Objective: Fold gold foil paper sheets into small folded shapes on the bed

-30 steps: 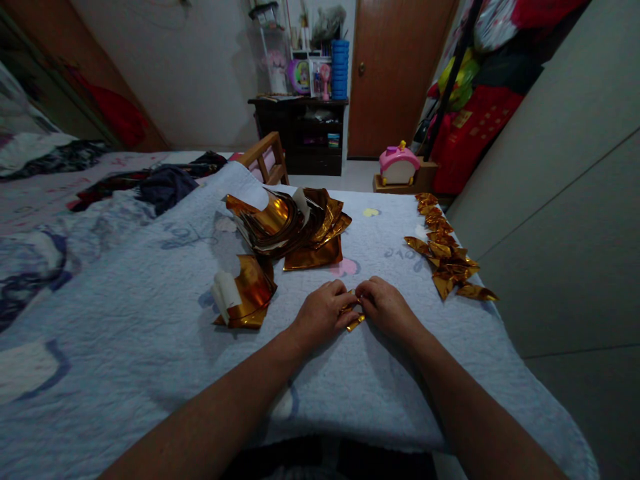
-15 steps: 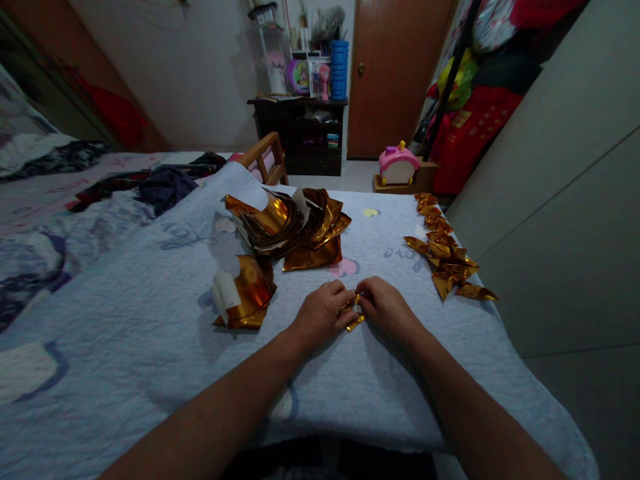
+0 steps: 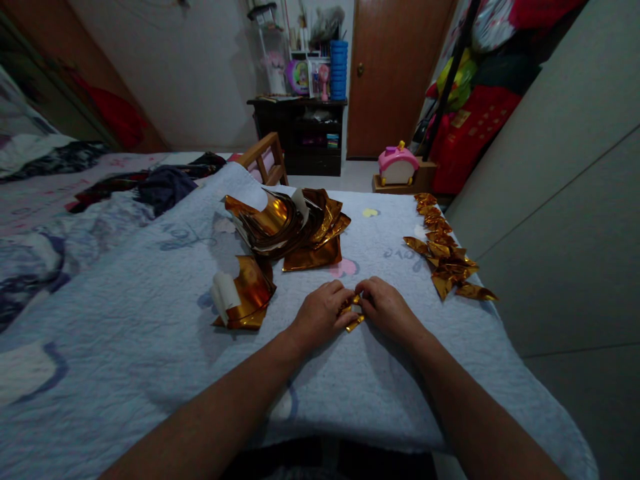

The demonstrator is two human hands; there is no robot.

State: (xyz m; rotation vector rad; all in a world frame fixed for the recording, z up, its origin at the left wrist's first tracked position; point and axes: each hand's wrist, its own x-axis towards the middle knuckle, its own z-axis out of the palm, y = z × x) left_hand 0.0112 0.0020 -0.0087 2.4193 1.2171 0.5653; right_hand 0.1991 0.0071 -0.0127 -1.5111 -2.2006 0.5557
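Observation:
Between my two hands, low over the bed cover, is a small folded piece of gold foil paper [image 3: 355,323], partly hidden by fingers. My left hand [image 3: 327,310] is closed on its left side, thumb and fingertips pinching it. My right hand [image 3: 385,303] pinches its upper right edge with thumb and forefinger. Left of my hands lies a small curled stack of gold foil paper [image 3: 253,290] showing a white underside. Behind it spreads a larger fanned stack of gold foil sheets [image 3: 273,223]. Folded gold foil pieces [image 3: 443,257] form a row at the right edge.
A pale blue quilted cover [image 3: 175,373] lies under everything. Rumpled clothes [image 3: 167,190] are on the left. Beyond the far edge are a wooden chair [image 3: 273,157], a dark cabinet [image 3: 300,137] and a pink toy [image 3: 399,165]. A pale cupboard side [image 3: 560,233] rises on the right.
My right fingertips have shifted very slightly on the folded foil piece. Both hands stay in the same place, and the stacks and the row have not moved.

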